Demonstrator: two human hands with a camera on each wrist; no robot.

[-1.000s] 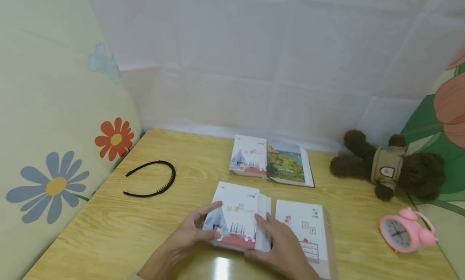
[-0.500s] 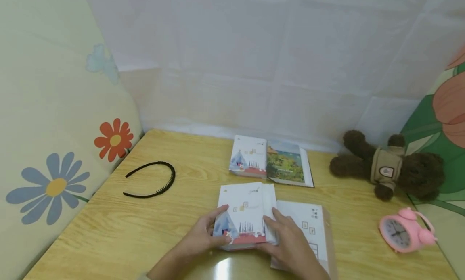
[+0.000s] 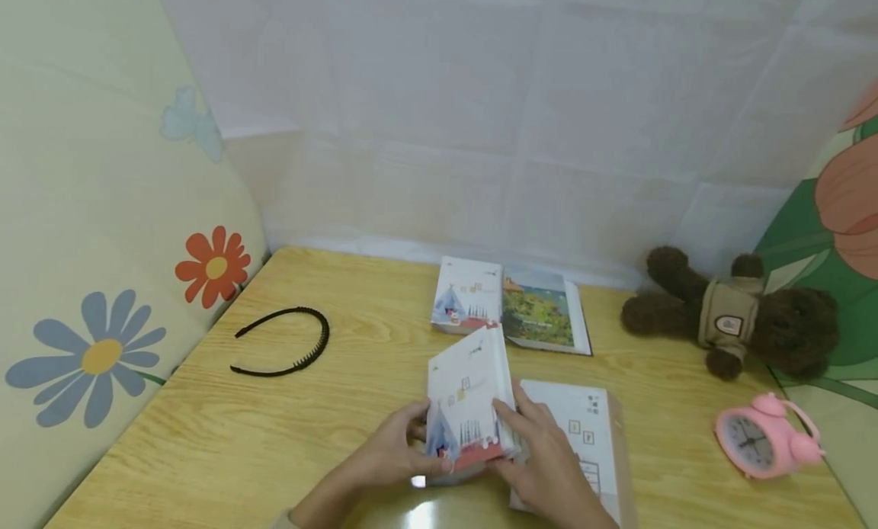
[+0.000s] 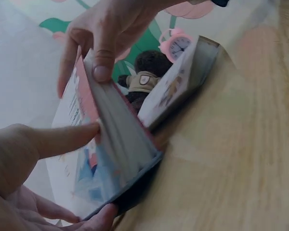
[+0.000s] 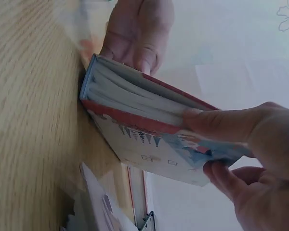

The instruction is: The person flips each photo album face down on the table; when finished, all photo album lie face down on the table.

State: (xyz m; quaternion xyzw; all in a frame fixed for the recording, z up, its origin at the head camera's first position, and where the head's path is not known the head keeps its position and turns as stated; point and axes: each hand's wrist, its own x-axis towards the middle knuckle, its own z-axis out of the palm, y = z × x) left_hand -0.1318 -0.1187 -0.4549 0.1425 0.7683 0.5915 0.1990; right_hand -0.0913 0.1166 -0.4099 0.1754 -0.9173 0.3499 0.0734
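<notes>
Both hands grip a thick hardcover book [image 3: 466,399], its white cover printed with a blue tent and a red band. It is tilted, its right side raised. My left hand [image 3: 394,449] holds the lower left corner, thumb on the front cover. My right hand [image 3: 549,453] pinches the right side, fingers on the cover and thumb at the bottom edge. Page edges of the book [image 4: 123,132] show in the left wrist view, between my left hand [image 4: 19,159] and right hand [image 4: 106,33]. In the right wrist view, my right hand's thumb [image 5: 221,122] touches the page edges.
Partly behind my right hand lies another white book [image 3: 597,430]. A similar tent-covered book [image 3: 469,293] lies farther back, beside a landscape picture [image 3: 538,304]. A black headband [image 3: 318,338] is at left; a brown teddy bear [image 3: 789,331] and pink alarm clock [image 3: 754,437] are at right.
The held book has shifted right and tilted, its right side rising from nearly flat. Both hands moved with it. Its white inner strip at the right has narrowed from view.
</notes>
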